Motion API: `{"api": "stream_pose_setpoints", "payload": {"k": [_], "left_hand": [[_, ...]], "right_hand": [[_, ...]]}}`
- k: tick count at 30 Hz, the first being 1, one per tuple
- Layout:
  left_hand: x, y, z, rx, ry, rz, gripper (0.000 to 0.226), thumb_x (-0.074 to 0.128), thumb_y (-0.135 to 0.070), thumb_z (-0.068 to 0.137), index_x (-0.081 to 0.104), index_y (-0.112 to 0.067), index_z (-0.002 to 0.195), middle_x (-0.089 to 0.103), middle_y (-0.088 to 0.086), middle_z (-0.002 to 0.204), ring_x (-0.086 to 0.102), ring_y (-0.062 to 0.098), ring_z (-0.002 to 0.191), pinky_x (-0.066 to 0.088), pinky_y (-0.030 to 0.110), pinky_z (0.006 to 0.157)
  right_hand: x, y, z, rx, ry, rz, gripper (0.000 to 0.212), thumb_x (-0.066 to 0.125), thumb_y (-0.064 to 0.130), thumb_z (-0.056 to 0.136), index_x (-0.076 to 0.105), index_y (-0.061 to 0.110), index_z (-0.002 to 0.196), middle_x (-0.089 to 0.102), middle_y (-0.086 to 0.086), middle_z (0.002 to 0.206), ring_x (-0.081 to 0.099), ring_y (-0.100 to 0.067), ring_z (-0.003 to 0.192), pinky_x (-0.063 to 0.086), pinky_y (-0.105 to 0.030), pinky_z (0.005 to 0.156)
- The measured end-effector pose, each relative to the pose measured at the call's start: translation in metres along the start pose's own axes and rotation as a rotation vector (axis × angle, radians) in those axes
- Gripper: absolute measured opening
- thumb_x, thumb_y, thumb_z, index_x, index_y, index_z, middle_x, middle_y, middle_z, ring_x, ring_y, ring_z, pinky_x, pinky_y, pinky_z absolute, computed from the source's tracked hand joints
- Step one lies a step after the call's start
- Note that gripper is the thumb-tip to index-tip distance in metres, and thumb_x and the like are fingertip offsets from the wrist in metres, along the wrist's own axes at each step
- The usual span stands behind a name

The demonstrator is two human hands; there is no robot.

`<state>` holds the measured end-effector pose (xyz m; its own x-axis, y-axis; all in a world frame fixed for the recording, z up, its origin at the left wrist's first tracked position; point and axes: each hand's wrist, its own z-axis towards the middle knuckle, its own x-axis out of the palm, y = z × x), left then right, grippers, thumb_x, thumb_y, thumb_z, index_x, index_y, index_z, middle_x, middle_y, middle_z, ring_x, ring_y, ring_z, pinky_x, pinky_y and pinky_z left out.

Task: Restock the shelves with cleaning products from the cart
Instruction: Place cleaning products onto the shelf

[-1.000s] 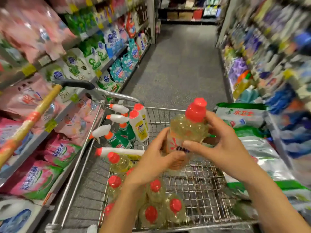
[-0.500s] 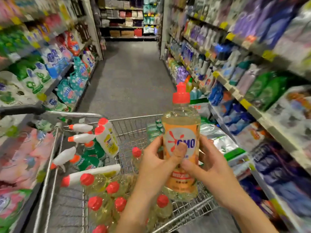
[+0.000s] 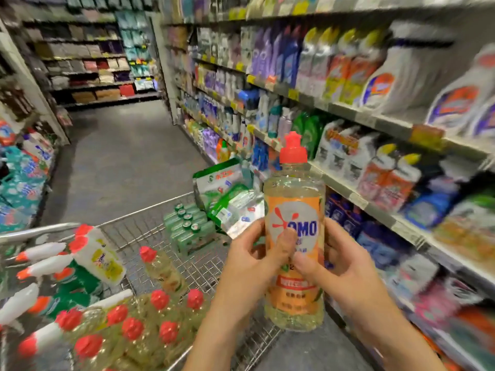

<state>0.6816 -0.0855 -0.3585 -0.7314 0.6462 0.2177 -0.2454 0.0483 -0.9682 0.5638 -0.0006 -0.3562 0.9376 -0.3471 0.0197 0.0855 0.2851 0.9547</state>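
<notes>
An upright clear bottle of yellow OMO liquid (image 3: 294, 236) with a red cap and orange label is held in front of me by both hands. My left hand (image 3: 251, 261) grips its left side, thumb across the label. My right hand (image 3: 340, 266) grips the right side, thumb on the label's lower part. Below and to the left is the wire cart (image 3: 150, 218), holding several more red-capped yellow bottles (image 3: 139, 325), white spray bottles (image 3: 40, 261) and green packs (image 3: 187, 228). The shelves (image 3: 375, 121) on the right are stocked with cleaning products.
Green-and-white refill bags (image 3: 227, 194) lie at the cart's far right corner. More stocked shelving (image 3: 24, 167) runs along the left. The grey aisle floor (image 3: 120, 156) stretches ahead to a cross shelf at the far end.
The bottle went from tilted over the cart to upright and raised, held in both hands. My view has swung right, bringing the right-hand shelves closer and larger.
</notes>
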Motion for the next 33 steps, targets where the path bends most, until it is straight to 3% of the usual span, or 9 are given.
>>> {"api": "stream_pose_setpoints", "payload": {"k": [4, 9, 12, 15, 20, 23, 26, 33], "left_hand": [[0.071, 0.001, -0.019, 0.009, 0.128, 0.023, 0.044, 0.073, -0.046, 0.072, 0.068, -0.018, 0.105, 0.075, -0.002, 0.099, 0.071, 0.011, 0.090, 0.054, 0.018, 0.069], [0.175, 0.009, -0.051, 0.011, 0.345, 0.012, 0.043, 0.069, -0.047, 0.074, 0.069, -0.017, 0.106, 0.074, 0.003, 0.101, 0.071, 0.018, 0.094, 0.055, 0.024, 0.074], [0.238, 0.014, -0.076, 0.000, 0.480, -0.013, 0.042, 0.069, -0.047, 0.074, 0.070, -0.018, 0.105, 0.074, 0.003, 0.101, 0.070, 0.019, 0.095, 0.057, 0.027, 0.076], [0.297, 0.018, -0.099, -0.015, 0.577, -0.044, 0.032, 0.072, -0.042, 0.076, 0.071, -0.018, 0.098, 0.075, 0.002, 0.094, 0.071, 0.013, 0.087, 0.055, 0.021, 0.068], [0.383, 0.027, -0.130, -0.059, 0.757, -0.113, 0.029, 0.069, -0.039, 0.071, 0.072, -0.020, 0.092, 0.076, 0.000, 0.090, 0.071, 0.010, 0.082, 0.054, 0.019, 0.065], [0.430, 0.037, -0.140, -0.071, 0.865, -0.088, 0.028, 0.077, -0.036, 0.075, 0.071, -0.019, 0.095, 0.076, -0.003, 0.088, 0.071, 0.006, 0.080, 0.052, 0.016, 0.064], [0.479, 0.051, -0.145, -0.096, 0.979, -0.056, 0.028, 0.065, -0.035, 0.073, 0.069, -0.019, 0.096, 0.076, -0.006, 0.088, 0.070, 0.004, 0.079, 0.052, 0.016, 0.064], [0.604, 0.080, -0.132, -0.078, 1.200, -0.023, 0.039, 0.069, -0.046, 0.078, 0.068, -0.019, 0.106, 0.074, -0.007, 0.099, 0.069, 0.006, 0.092, 0.054, 0.018, 0.074]], "right_hand": [[-0.051, 0.031, -0.057, -0.023, -0.136, -0.048, 0.047, 0.076, 0.039, 0.071, 0.061, 0.047, 0.115, 0.070, 0.006, 0.114, 0.068, -0.016, 0.102, 0.057, -0.031, 0.081], [-0.121, 0.073, -0.145, -0.045, -0.339, -0.063, 0.051, 0.078, 0.042, 0.066, 0.061, 0.055, 0.112, 0.071, 0.013, 0.112, 0.068, -0.007, 0.101, 0.054, -0.017, 0.074], [-0.156, 0.095, -0.200, -0.083, -0.463, -0.105, 0.055, 0.082, 0.050, 0.066, 0.060, 0.051, 0.116, 0.069, 0.011, 0.116, 0.067, -0.010, 0.104, 0.054, -0.019, 0.076], [-0.187, 0.116, -0.247, -0.109, -0.597, -0.149, 0.055, 0.082, 0.057, 0.061, 0.060, 0.055, 0.111, 0.070, 0.015, 0.114, 0.068, -0.006, 0.101, 0.054, -0.017, 0.075], [-0.234, 0.142, -0.314, -0.136, -0.796, -0.230, 0.047, 0.080, 0.032, 0.072, 0.062, 0.056, 0.109, 0.071, 0.015, 0.111, 0.069, -0.005, 0.098, 0.054, -0.015, 0.072], [-0.260, 0.151, -0.345, -0.133, -0.906, -0.274, 0.053, 0.084, 0.033, 0.066, 0.062, 0.060, 0.105, 0.071, 0.018, 0.106, 0.068, -0.001, 0.094, 0.053, -0.013, 0.070], [-0.291, 0.155, -0.370, -0.125, -1.021, -0.295, 0.051, 0.076, 0.034, 0.063, 0.062, 0.063, 0.102, 0.073, 0.017, 0.103, 0.069, -0.001, 0.092, 0.053, -0.012, 0.069], [-0.397, 0.166, -0.410, -0.049, -1.239, -0.313, 0.051, 0.077, 0.042, 0.049, 0.063, 0.052, 0.097, 0.072, 0.024, 0.094, 0.067, 0.005, 0.087, 0.051, -0.009, 0.062]]}}
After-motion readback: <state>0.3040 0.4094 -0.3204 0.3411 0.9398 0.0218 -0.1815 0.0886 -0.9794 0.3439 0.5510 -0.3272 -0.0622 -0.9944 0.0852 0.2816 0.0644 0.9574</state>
